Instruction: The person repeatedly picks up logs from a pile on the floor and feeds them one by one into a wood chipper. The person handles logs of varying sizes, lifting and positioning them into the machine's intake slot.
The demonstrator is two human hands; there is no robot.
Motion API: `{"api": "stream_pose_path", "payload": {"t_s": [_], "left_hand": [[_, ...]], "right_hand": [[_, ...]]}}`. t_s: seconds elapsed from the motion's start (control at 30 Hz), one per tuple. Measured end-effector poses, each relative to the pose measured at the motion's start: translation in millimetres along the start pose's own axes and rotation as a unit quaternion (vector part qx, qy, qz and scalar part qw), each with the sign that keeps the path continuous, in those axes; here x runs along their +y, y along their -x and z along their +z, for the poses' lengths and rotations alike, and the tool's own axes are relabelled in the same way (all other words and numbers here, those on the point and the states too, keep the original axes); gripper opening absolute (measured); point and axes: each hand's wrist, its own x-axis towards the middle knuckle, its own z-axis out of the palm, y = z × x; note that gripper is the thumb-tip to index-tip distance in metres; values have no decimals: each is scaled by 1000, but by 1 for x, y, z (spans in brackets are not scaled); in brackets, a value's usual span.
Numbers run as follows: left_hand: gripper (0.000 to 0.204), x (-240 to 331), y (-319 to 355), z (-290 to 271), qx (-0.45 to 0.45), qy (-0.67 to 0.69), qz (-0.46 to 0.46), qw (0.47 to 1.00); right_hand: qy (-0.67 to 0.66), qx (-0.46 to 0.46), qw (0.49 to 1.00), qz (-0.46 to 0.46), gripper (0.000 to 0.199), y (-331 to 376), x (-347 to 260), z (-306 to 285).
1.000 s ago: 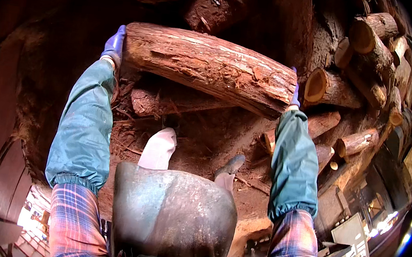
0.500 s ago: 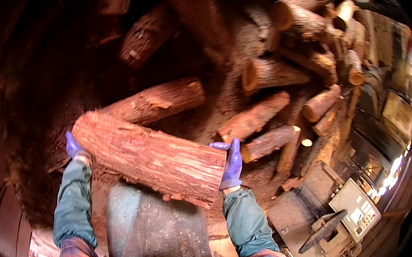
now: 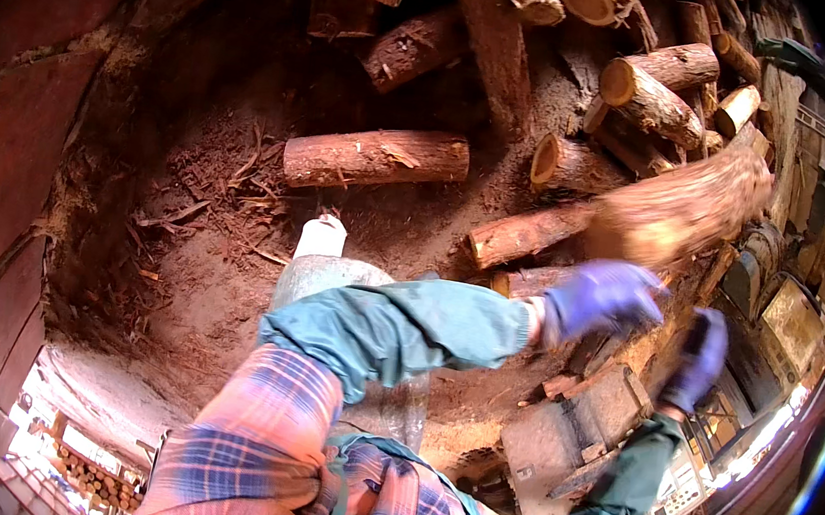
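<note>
A thick bark-covered log (image 3: 679,210), smeared by motion, is at the right, just beyond my hands and over other logs. My left hand (image 3: 604,303), in a purple glove, reaches across to the right below it, open and apart from the log. To its right, my right hand (image 3: 699,358), gloved the same way, is slightly blurred, its fingers extended and holding nothing. On the ground ahead of me a reddish log (image 3: 377,160) lies crosswise, with my boot tip (image 3: 322,236) on the near side of it.
Logs are heaped at the far right, among them an upright-leaning log (image 3: 494,55). A machine with a control panel (image 3: 677,497) stands near right. Bark scraps (image 3: 249,190) litter the dirt floor. Reddish wall panels (image 3: 23,136) run along the left.
The thick log, earlier held between both hands in front of me, has swung right and left my hands. Both arms now extend right, and my view and body have turned.
</note>
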Motion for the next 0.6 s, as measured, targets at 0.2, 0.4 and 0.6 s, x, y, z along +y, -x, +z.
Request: {"api": "stream_pose_path", "payload": {"t_s": [0.2, 0.4, 0.6], "left_hand": [[30, -69, 27, -214, -49, 48, -330, 941], [47, -259, 141, -514, -4, -429, -393, 813], [71, -352, 116, -487, -233, -514, -491, 664]], "right_hand": [[-681, -294, 332, 582, 67, 121, -135, 333], [-678, -211, 100, 697, 73, 143, -288, 629], [-790, -96, 435, 421, 73, 200, -293, 841]]}}
